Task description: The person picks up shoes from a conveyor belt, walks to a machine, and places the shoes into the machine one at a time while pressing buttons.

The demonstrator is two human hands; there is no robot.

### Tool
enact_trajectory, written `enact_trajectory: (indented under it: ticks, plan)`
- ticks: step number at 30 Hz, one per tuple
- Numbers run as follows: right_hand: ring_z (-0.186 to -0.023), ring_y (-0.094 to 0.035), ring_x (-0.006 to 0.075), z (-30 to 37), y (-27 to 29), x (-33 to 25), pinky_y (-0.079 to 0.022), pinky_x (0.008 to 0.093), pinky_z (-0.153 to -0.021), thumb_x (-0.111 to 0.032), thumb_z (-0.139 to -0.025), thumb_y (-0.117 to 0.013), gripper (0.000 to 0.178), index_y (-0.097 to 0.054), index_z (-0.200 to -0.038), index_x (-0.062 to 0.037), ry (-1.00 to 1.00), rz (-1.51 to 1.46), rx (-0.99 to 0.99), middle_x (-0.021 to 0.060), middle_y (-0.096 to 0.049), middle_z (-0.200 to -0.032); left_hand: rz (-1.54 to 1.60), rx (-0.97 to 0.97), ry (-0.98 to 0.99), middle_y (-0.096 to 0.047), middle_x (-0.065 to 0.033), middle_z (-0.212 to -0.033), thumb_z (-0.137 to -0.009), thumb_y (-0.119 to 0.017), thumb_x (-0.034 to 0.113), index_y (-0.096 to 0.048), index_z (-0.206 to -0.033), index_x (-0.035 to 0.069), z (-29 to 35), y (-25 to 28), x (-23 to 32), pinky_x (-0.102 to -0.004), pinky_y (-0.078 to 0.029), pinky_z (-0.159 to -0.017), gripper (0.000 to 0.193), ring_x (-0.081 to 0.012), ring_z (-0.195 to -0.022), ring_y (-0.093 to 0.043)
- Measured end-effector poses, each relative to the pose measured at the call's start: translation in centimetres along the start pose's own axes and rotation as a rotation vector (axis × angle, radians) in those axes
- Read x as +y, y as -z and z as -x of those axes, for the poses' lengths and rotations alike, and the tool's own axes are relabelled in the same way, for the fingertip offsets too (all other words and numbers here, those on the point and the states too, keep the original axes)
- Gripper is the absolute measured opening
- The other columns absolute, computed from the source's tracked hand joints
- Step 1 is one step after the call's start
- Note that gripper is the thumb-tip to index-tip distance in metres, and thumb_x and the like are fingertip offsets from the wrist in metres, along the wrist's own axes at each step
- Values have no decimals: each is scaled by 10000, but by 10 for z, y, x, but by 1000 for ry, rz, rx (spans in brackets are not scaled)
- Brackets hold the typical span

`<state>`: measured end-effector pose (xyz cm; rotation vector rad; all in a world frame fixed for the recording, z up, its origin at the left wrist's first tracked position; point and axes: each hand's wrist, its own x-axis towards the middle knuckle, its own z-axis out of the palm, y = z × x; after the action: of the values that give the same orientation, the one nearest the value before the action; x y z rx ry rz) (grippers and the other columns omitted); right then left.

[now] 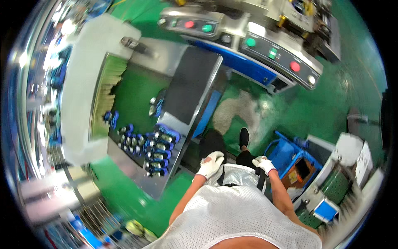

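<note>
My left hand (211, 164), in a white glove, is in front of my waist beside one of two black straps (221, 176) on my white mesh top (232, 203). Its fingers are bent together. Near the other strap (261, 180) is my right hand (264, 164), also gloved in white, fingers closed by the top's lower edge. Whatever either hand holds is hidden. Left of my left hand, several small blue-and-black parts (159, 146) with shiny ends stand in rows on a metal-edged table (150, 185); their exact kind is unclear.
A dark mat (190, 85) covers the table's far part. Ahead stands a machine with button panels (273, 54) in red and green. To my right are a blue stool-like frame (286, 153) and a box (302, 172). My shoe (244, 136) is on the green floor.
</note>
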<state>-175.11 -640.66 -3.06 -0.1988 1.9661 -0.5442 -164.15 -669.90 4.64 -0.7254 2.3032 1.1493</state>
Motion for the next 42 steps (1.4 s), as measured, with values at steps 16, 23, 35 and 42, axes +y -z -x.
enact_trajectory:
  ticks: [16, 23, 35, 42]
  plan:
    - [-726, -685, 173, -86, 139, -3, -565, 328, -597, -277, -1018, -597, 346, -600, -1258, -28, -203, -561, 359, 98, -724, -935, 263, 461, -40, -671, -194, -1127, -894, -692, 158, -671, -1126, 30, -160, 144, -66, -427, -514, -953, 266, -351, -1098, -648]
    - [-835, -716, 227, -71, 125, -43, -596, 375, -636, -335, -1039, -557, 406, -585, -1289, -17, -448, -637, 325, 143, -726, -1038, -75, 938, 62, -608, -192, -1264, -781, -802, 143, -626, -1247, 28, -191, 305, -99, -476, -447, -1046, 511, -389, -1221, -547]
    - [-586, -592, 125, -81, 139, -181, -456, 295, -526, -331, -971, -653, 314, -720, -1130, -69, -344, -147, 316, 29, -684, -765, -39, 530, 160, -646, -200, -1166, -714, -871, 235, -606, -1234, 44, -261, 357, -197, -457, -512, -923, 615, -383, -1074, -635]
    - [-1070, -704, 331, -143, 202, -348, -526, 421, -942, -423, -943, -632, 469, -683, -1202, -35, 162, 267, 451, 184, -738, -1122, 186, 747, 85, -703, -173, -1105, -790, -832, 269, -636, -1203, -1, -220, 418, -115, -407, -526, -891, 531, -287, -971, -682]
